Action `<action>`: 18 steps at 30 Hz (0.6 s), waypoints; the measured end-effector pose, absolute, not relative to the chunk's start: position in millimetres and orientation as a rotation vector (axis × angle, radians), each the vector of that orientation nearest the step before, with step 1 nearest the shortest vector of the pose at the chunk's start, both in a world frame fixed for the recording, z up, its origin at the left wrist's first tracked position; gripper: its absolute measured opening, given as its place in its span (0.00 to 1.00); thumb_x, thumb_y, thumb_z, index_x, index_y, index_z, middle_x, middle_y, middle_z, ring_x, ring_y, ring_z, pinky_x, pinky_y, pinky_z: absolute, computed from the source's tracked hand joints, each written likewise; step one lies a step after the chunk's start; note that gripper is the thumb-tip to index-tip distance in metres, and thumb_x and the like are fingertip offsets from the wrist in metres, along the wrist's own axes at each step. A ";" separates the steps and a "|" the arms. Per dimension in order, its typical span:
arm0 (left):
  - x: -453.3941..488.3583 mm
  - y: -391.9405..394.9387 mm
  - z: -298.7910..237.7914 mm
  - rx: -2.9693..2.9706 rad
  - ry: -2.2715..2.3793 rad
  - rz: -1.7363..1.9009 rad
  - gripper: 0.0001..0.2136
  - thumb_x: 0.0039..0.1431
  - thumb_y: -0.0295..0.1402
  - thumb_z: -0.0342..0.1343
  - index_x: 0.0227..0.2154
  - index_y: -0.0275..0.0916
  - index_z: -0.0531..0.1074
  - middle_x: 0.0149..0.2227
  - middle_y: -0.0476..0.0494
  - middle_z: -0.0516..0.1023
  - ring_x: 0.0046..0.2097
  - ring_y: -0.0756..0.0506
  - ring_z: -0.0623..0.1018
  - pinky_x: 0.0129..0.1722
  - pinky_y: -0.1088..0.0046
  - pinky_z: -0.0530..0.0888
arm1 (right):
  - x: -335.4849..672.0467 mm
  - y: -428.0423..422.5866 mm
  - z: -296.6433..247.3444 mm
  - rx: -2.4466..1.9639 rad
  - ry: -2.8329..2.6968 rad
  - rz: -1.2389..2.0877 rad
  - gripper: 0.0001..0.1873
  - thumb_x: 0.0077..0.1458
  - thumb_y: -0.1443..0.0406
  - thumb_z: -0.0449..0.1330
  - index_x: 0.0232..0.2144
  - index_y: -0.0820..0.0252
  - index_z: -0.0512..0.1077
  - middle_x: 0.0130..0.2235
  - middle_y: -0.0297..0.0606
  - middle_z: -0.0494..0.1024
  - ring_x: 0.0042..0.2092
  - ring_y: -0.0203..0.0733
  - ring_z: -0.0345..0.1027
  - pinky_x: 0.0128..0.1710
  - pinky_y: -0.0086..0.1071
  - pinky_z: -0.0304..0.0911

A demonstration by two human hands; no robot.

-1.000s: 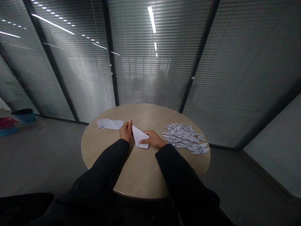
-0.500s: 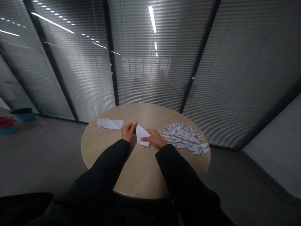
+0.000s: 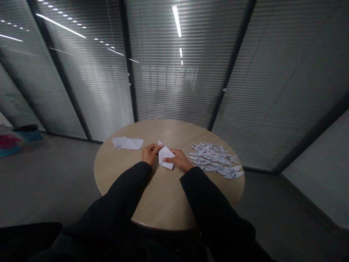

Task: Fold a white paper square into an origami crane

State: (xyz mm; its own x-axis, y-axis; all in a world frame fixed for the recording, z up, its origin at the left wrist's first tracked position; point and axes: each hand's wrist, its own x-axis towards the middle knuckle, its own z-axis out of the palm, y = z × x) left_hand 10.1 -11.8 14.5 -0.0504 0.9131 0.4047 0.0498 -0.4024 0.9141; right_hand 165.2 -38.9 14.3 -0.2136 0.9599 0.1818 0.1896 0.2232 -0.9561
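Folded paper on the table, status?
Left hand gripping folded white paper at its edge; right hand fingers on it. Loose paper sheets to left, paper cranes to right, both apart from hands.

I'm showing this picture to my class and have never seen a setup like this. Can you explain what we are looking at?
This picture comes from one camera worn on a person's head, looking forward and down at their own hands. The two black sleeves are that person's arms. On a round wooden table lie a stack of white paper and a heap of paper cranes. Between them, the left hand holds a folded white paper, and the fingers of the right hand touch it.
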 end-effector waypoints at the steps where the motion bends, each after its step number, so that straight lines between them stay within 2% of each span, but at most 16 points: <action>1: 10.5 -10.8 14.6 1.485 1.032 1.522 0.16 0.41 0.45 0.62 0.18 0.35 0.72 0.16 0.49 0.68 0.21 0.51 0.67 0.24 0.74 0.65 | 165.4 -38.5 14.2 -1.109 -1.593 1.076 0.21 0.33 0.62 0.68 0.33 0.68 0.74 0.29 0.37 0.75 0.28 0.35 0.65 0.28 0.28 0.59; 6: 12.8 -8.6 15.7 1.434 0.916 1.349 0.17 0.37 0.46 0.63 0.18 0.34 0.74 0.19 0.45 0.73 0.23 0.50 0.69 0.25 0.73 0.67 | 167.6 -36.4 12.1 -1.157 -1.553 1.013 0.21 0.33 0.61 0.67 0.32 0.67 0.73 0.29 0.38 0.76 0.28 0.36 0.66 0.28 0.29 0.59; 18: 13.7 -10.6 15.4 1.401 0.871 1.265 0.18 0.34 0.47 0.65 0.18 0.34 0.76 0.21 0.42 0.75 0.24 0.48 0.70 0.26 0.71 0.67 | 166.6 -35.9 11.0 -1.169 -1.550 0.969 0.19 0.34 0.61 0.67 0.31 0.66 0.72 0.29 0.37 0.75 0.28 0.36 0.66 0.27 0.28 0.59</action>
State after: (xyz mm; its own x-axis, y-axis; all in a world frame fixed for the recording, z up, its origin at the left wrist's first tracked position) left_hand 13.7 -10.6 15.4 0.1884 0.9513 0.2439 -0.1118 -0.2260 0.9677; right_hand 166.6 -35.9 11.0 -0.1097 0.9706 0.2141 0.2330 0.2345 -0.9438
